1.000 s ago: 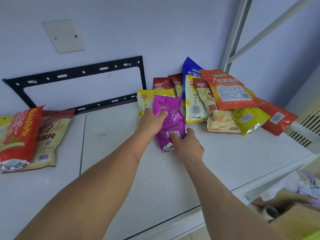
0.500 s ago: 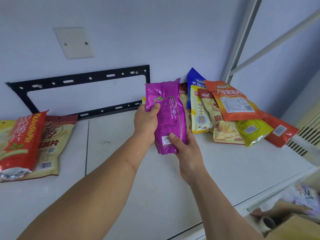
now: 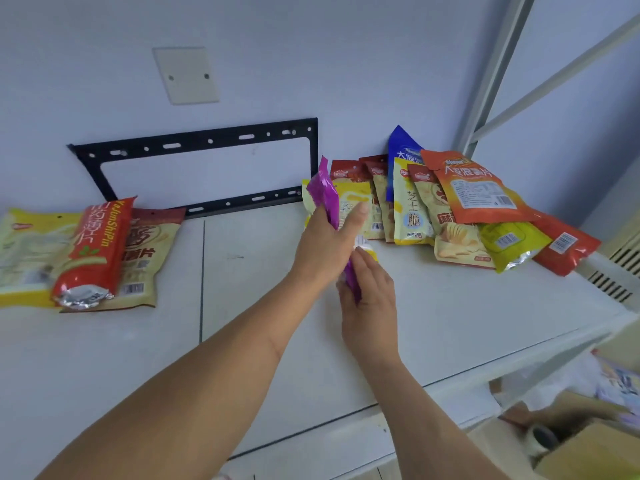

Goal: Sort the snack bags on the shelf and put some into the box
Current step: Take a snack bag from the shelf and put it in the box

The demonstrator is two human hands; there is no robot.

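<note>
Both hands are on the glossy purple snack bag (image 3: 328, 199), lifted above the white shelf (image 3: 242, 341) and turned edge-on to the camera. The left hand (image 3: 327, 244) grips its upper half, thumb stretched out on the right side of the bag; the right hand (image 3: 369, 289) pinches the lower end, fingers curled round it. The two hands sit close together, one just above the other.

Far right, a heap of snack bags leans against the wall: a tall blue bag (image 3: 401, 150) at the back, an orange bag (image 3: 474, 188) on top, a yellow-green bag (image 3: 509, 242) and a red bag (image 3: 562, 245) spilling out to the right.

Far left, a red foil-ended bag (image 3: 97, 247) lies over pale yellow ones.

Near right, below the shelf edge, a brown cardboard box (image 3: 595, 452) shows, blurred.
</note>
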